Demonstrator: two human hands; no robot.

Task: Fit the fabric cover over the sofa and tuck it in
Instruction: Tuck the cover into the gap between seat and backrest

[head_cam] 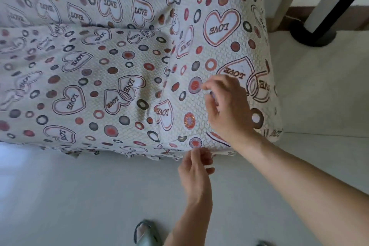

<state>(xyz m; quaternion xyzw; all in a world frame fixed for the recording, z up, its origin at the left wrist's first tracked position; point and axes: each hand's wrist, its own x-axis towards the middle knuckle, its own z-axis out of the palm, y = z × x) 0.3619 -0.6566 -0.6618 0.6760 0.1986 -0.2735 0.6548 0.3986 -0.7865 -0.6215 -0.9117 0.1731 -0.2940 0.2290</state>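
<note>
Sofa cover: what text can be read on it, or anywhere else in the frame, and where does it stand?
"LOVE": inside the printed hearts all over the fabric cover, upright on the backrest heart and upside down on the armrest heart.
Far-left hearts: too blurred to read.
No other text is visible.

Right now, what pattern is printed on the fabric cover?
Off-white fabric cover with outlined LOVE hearts plus red, brown and grey dots and rings; head view.
</note>
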